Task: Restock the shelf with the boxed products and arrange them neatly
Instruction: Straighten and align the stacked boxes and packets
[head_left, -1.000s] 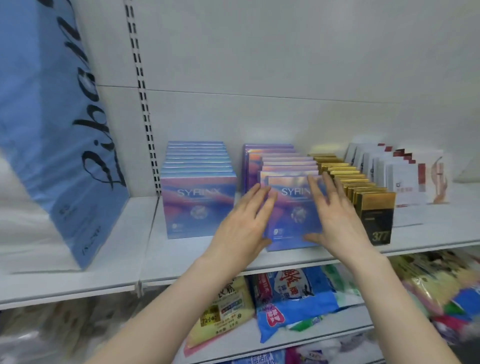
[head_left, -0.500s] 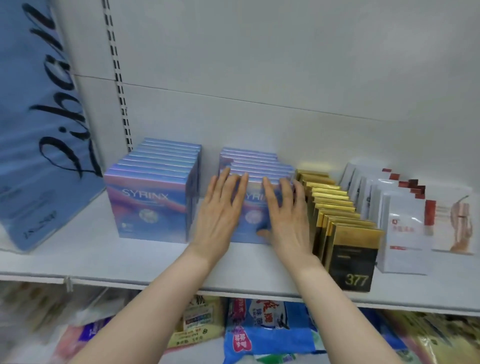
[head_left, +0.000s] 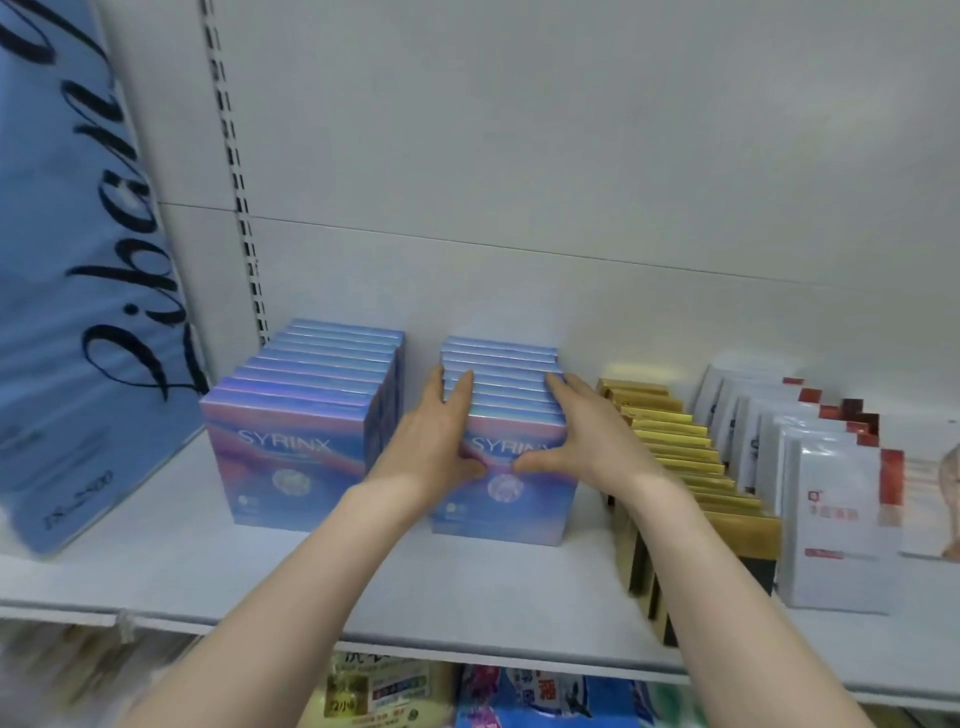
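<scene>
Glossy iridescent flat boxes (head_left: 506, 397), upright in a row mid-shelf. Left hand (head_left: 436, 441) and right hand (head_left: 587, 436) apart, flat against row's sides, fingers straight, thumbs on front face. Smooth white shelf (head_left: 467, 582), white back panel. Second row (head_left: 311, 405) left; gold boxes (head_left: 675, 441) partly behind right forearm, white sachets (head_left: 831, 478) right; blue bag (head_left: 78, 312) far left.

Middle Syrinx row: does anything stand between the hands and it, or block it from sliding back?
Nothing visible. The left hand and right hand flank the middle Syrinx row, thumbs on its front box. The left Syrinx row and gold boxes stand apart beside it; behind it is hidden.
</scene>
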